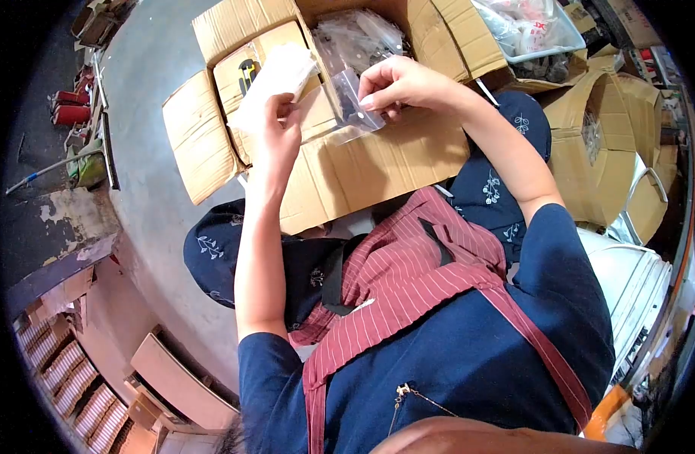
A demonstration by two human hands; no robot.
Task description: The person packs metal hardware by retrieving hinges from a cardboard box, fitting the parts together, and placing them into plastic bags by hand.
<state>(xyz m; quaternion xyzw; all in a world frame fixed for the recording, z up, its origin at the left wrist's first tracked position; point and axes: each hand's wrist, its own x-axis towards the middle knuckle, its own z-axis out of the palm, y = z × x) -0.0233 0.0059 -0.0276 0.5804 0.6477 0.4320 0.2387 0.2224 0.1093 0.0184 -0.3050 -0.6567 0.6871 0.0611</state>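
Observation:
My left hand (281,129) is closed, its fingers curled at the lower end of a white, washed-out bundle (285,74); its kind is not clear. My right hand (408,87) pinches a clear zip bag (351,129), which stretches toward my left hand. Both hands are above an open cardboard box (377,166) between my knees. In its far compartment lies a pile of clear plastic bags (360,36) with small contents I cannot make out. A yellow and black utility knife (247,76) rests on the cardboard left of the white bundle.
Box flaps (200,132) stick out to the left. At the upper right stands a pale blue tray (548,45) of plastic bags. Another open carton (597,144) is to my right, near a white plastic container (623,287). Grey floor (147,113) stretches along the left.

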